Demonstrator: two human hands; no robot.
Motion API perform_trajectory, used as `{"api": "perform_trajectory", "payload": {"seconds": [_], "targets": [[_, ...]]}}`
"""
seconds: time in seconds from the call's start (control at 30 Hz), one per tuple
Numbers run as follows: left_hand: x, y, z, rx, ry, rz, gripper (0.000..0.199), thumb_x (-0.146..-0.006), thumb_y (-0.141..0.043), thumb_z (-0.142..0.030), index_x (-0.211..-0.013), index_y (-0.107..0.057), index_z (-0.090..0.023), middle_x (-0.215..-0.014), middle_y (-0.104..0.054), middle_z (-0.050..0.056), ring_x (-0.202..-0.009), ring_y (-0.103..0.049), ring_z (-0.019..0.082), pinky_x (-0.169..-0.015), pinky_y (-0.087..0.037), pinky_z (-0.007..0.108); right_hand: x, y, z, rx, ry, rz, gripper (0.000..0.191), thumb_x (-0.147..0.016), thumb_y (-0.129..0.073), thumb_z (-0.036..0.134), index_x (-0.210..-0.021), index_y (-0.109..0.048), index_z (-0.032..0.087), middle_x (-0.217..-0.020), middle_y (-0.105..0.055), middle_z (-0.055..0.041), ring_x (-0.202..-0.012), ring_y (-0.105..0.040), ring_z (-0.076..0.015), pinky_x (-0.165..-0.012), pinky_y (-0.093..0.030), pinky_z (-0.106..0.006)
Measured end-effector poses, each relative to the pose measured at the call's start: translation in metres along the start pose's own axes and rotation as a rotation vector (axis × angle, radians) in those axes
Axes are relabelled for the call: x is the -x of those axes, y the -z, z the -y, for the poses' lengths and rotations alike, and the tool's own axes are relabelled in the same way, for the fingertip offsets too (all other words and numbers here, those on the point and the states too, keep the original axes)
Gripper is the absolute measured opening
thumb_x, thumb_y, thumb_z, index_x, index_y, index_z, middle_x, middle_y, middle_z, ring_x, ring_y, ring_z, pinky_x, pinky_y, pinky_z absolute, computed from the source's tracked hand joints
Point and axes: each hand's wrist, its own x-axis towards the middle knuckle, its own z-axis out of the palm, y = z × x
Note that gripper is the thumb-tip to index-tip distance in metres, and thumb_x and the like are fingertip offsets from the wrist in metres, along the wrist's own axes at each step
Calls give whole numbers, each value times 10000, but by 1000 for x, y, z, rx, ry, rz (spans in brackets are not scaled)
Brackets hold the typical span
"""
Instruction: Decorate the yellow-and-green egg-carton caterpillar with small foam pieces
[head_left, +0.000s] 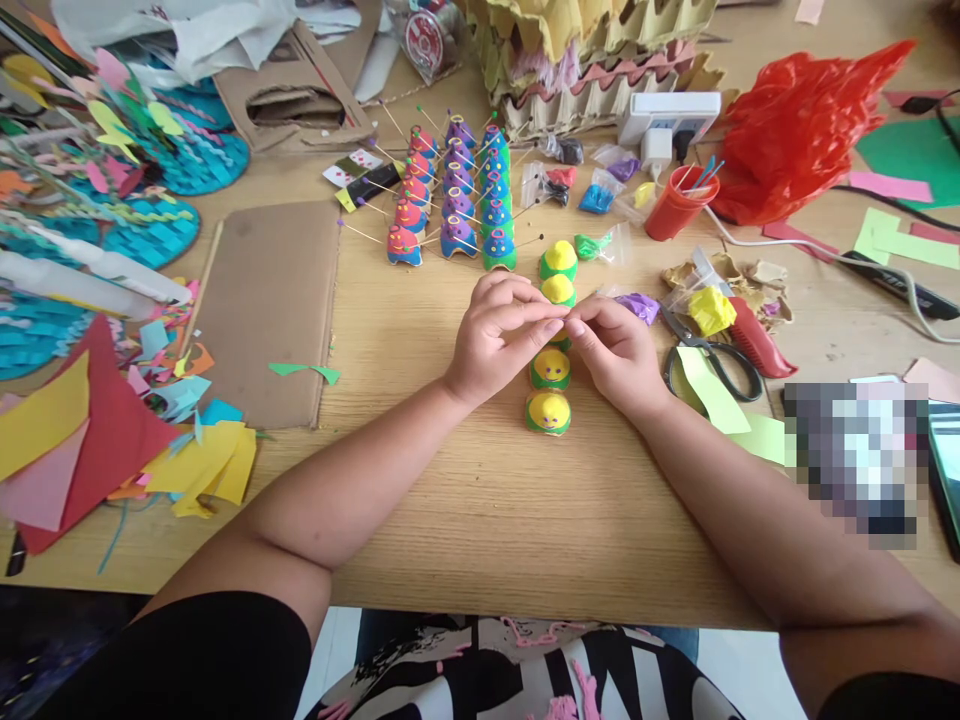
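Note:
A column of several yellow-topped green pieces stands on the wooden table, the nearest being a yellow and green piece with a small face (548,412). Over the middle of that column, my left hand (504,335) and my right hand (616,350) meet at the fingertips. Both are pinched together, and whatever lies between the fingertips is too small to make out. They partly hide the pieces below. Left of the column stand finished-looking rows: red pieces (406,243), purple pieces (458,234) and blue-green pieces (498,246), with pins sticking out.
A cardboard sheet (262,310) and paper scraps (202,465) lie left. Scissors (712,360), a purple clay bag (639,306), a red cup (681,203) and a red plastic bag (802,130) are right. Egg trays (600,90) stand behind; a white cable (825,250) crosses the right side.

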Motion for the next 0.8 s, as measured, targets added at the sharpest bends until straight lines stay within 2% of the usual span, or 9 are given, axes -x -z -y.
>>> {"api": "perform_trajectory", "payload": {"seconds": [0.13, 0.43, 0.63, 0.8], "targets": [[-1, 1, -3, 51, 28, 5, 213, -1087, -655, -362, -1078, -848, -272, -1006, -779, 20, -1094, -676, 172, -1082, -545, 369, 0, 1, 0, 3, 8, -4, 421, -987, -709, 601, -814, -687, 218, -757, -637, -9, -678, -505, -131, -626, -406, -298], [-1, -2, -1, 102, 37, 12, 147, -1044, -731, -362, -1028, -839, -264, -998, -772, 16, -1064, -686, 166, -1071, -538, 368, 0, 1, 0, -16, 11, 21, 412, -987, -712, 596, -821, -681, 220, -766, -634, -9, -683, -507, -135, -634, -403, -308], [0, -1, -1, 79, -13, 5, 199, -1003, -779, -438, -1081, -825, -261, -1021, -753, 23, -1087, -674, 179, -1067, -549, 370, 0, 1, 1, -4, 3, 22, 462, -976, -701, 648, -806, -681, 219, -750, -619, -7, -667, -494, -135, -622, -393, -310], [1, -3, 2, 32, -49, -13, 124, -993, -797, -375, -1047, -832, -269, -999, -765, 16, -1096, -662, 187, -1077, -550, 385, 0, 2, 2, -2, -8, 29, 478, -965, -709, 662, -794, -686, 216, -749, -629, -12, -673, -510, -137, -629, -404, -310]]}}
